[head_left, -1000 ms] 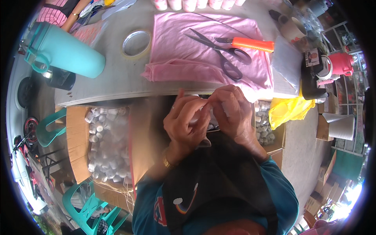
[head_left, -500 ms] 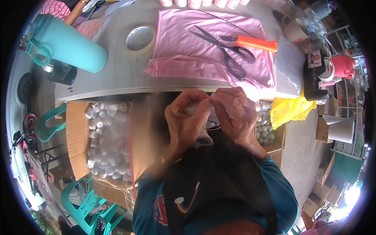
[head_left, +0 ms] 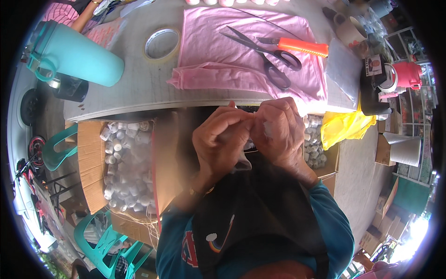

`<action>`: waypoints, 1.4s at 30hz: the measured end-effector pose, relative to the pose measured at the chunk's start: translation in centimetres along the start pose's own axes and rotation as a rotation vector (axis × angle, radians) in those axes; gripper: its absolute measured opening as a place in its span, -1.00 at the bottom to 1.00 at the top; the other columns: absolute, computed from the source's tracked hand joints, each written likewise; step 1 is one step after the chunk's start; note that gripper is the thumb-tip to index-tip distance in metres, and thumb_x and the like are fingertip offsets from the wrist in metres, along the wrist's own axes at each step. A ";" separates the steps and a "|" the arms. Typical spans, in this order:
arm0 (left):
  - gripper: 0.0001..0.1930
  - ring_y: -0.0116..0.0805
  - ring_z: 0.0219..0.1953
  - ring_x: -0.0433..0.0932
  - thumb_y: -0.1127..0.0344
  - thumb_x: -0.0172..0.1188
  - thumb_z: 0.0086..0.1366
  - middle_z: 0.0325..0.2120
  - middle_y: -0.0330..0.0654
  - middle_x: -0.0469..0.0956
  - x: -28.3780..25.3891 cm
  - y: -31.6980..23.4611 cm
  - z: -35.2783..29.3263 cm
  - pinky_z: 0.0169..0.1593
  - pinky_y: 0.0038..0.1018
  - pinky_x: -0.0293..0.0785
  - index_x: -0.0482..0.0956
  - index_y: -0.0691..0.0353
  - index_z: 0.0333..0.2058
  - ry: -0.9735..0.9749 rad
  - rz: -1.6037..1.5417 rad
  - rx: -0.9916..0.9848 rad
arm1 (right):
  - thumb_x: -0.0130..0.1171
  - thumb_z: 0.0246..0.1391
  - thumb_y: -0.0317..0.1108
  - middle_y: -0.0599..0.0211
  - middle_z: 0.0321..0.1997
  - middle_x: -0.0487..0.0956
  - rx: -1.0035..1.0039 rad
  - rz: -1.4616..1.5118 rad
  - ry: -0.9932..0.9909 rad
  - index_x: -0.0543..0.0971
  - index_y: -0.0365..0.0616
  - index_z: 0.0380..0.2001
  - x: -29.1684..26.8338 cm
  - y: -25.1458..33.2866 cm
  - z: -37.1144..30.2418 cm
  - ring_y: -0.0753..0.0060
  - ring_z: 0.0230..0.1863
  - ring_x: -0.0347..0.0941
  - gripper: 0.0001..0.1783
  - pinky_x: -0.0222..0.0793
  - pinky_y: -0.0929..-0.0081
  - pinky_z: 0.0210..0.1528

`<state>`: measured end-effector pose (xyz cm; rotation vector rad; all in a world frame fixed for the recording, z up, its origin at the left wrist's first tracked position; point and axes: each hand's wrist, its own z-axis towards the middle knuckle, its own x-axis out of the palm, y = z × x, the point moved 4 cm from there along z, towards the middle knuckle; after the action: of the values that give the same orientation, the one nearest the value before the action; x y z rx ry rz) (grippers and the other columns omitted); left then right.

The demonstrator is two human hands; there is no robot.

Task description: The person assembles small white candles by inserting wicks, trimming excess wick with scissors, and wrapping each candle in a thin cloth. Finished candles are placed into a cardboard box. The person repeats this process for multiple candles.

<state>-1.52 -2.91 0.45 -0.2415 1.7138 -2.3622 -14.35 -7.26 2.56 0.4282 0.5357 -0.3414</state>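
My left hand point(head_left: 222, 139) and my right hand point(head_left: 280, 132) meet in front of my chest, just below the table's near edge. Thumbs and forefingers of both are pinched together, tip to tip. What the fingertips grip is too small and covered to name. Some pale, whitish material point(head_left: 242, 162) shows between and under the hands, close to my dark apron point(head_left: 260, 204). On the table ahead, black scissors point(head_left: 269, 58) and an orange-handled cutter knife point(head_left: 297, 47) lie on a folded pink cloth point(head_left: 209, 56).
Cardboard boxes of small white spools point(head_left: 125, 162) stand left and right point(head_left: 315, 144) of me. A yellow plastic bag point(head_left: 346, 125) hangs by the right box. A roll of clear tape point(head_left: 161, 44), a turquoise tumbler point(head_left: 83, 53) and a mug point(head_left: 350, 30) are on the table point(head_left: 139, 88).
Both hands stay pinched together. The left fingers have closed in toward the right hand, and the right hand has turned slightly. Less of the pale material shows between them.
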 end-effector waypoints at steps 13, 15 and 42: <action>-0.89 -0.44 -0.32 0.56 0.62 0.18 0.13 -0.40 -0.16 0.59 -0.3 -0.4 0.5 0.31 -0.19 0.13 0.61 0.37 -0.34 0.134 -0.097 -0.056 | 0.32 -0.30 -0.59 0.27 -0.43 0.48 -0.097 0.040 0.000 0.46 -0.25 -0.35 -0.7 -0.1 -0.1 0.32 -0.46 0.44 -0.66 0.33 0.35 -0.36; -0.90 -0.44 -0.33 0.56 0.61 0.19 0.13 -0.41 -0.17 0.59 -0.2 -0.5 0.5 0.31 -0.17 0.12 0.61 0.36 -0.35 0.139 -0.080 -0.031 | 0.31 -0.28 -0.58 0.28 -0.44 0.47 -0.104 0.047 -0.002 0.45 -0.25 -0.37 -0.6 -0.2 -0.1 0.32 -0.48 0.43 -0.68 0.32 0.34 -0.36; -0.94 -0.36 -0.33 0.58 0.55 0.20 0.18 -0.41 -0.18 0.59 -0.9 -1.2 0.4 0.26 -0.12 0.20 0.59 0.32 -0.35 0.029 0.152 0.059 | 0.20 -0.14 -0.77 0.17 -0.27 0.56 0.306 0.445 0.191 0.52 -0.21 -0.31 -1.1 -0.3 0.7 0.40 -0.36 0.55 -0.70 0.47 0.55 -0.32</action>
<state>-0.68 -2.69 1.69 -0.0650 1.6114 -2.3119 -15.08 -7.63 3.67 0.8651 0.5585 0.0506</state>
